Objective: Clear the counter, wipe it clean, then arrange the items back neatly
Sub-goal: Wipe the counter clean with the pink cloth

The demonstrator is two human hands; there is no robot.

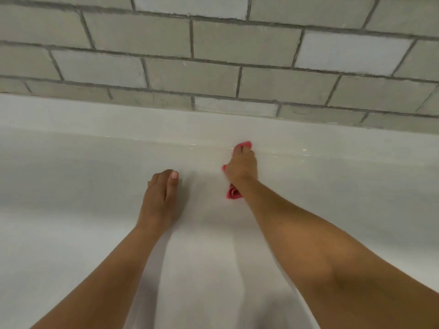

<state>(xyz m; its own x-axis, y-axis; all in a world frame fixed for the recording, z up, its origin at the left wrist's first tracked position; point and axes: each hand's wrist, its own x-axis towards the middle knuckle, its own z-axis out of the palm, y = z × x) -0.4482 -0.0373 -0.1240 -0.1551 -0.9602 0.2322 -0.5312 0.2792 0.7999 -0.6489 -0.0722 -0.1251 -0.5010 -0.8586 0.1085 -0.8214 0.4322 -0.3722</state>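
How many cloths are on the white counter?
1. The pink cloth lies under the right hand, near the back of the counter; the hand hides most of it. The left hand holds none.

A wall (237, 46) of grey brick-laid tiles with dark grout, a few tiles paler.

Left arm: bare, extended forward from lower left.
Left hand (161, 193): laid palm down on the counter (71, 186), fingers loosely bent, thumb alongside, nothing held.
Right arm: bare, stretched farther forward from lower right.
Right hand (242, 167): pressed palm down on a pink cloth (233, 193), fingers extended forward, outline slightly blurred.
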